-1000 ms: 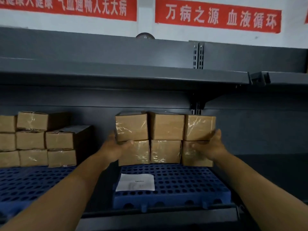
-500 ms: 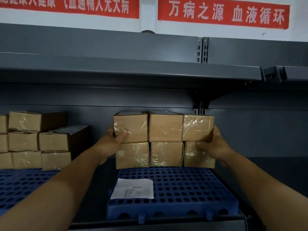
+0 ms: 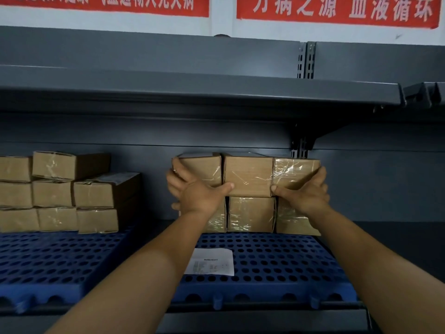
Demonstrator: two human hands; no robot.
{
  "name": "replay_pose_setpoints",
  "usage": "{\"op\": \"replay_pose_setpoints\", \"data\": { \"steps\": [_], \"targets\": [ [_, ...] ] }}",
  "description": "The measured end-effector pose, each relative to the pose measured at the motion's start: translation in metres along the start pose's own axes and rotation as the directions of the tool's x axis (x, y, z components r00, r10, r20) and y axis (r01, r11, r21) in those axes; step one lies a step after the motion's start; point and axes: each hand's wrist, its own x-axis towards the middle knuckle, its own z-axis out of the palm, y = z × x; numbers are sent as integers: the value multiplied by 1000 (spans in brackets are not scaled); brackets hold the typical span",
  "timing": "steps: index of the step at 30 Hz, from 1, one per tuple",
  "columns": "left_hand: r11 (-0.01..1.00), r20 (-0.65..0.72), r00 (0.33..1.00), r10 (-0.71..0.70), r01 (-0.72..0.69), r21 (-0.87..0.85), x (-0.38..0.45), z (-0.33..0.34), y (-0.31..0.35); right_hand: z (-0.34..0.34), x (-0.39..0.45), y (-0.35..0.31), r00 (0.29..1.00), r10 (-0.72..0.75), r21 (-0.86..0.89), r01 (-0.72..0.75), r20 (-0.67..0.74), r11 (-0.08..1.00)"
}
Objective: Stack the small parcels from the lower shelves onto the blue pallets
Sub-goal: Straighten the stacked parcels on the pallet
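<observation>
Dark grey steel shelving (image 3: 216, 92) filled the frame beneath red banners (image 3: 337, 8) with white characters, as you stood before the lower bay. Two blue pallets lay side by side there: the right pallet (image 3: 277, 256) at 6 o'clock from the stack you were handling, the left pallet (image 3: 60, 256) at 9 o'clock from it, the two just beside each other. On the right pallet, six brown parcels sat in two rows of three against the back panel. Your left hand (image 3: 195, 191) was spread across the top-left parcel (image 3: 204, 168), fingers wrapped round its outer side and thumb lying along its lower front edge. Your right hand (image 3: 305, 191) was spread against the top-right parcel (image 3: 295, 172), fingers up its outer side, thumb pressed at its lower front corner. The top-middle parcel (image 3: 248, 175) sat squeezed between those two. Whether the top row had lifted clear of the bottom row (image 3: 251, 214) could not be told. A white printed sheet (image 3: 212, 261) lay flat on the right pallet at 6 o'clock from the stack. At 9 o'clock, a second stack of parcels (image 3: 55, 191) stood on the left pallet, well apart from your hands.
</observation>
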Motion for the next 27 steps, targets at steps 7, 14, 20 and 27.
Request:
{"op": "replay_pose_setpoints", "data": {
  "steps": [7, 14, 20, 27],
  "targets": [
    [997, -26, 1000, -10, 12, 72, 6, 4, 3, -6, 3, 7, 999, -13, 16, 13, 33, 1000],
    [971, 15, 1000, -16, 19, -240, 11, -11, -18, -19, 11, 25, 991, 69, 243, -95, 112, 965],
    [928, 378, 922, -85, 211, -307, 12, -29, -48, -21, 11, 49, 944, 82, 383, -207, 319, 900],
    [929, 518, 850, -94, 261, -261, 23, -39, -56, -25, 10, 54, 921, 26, 402, -195, 390, 895]
  ]
}}
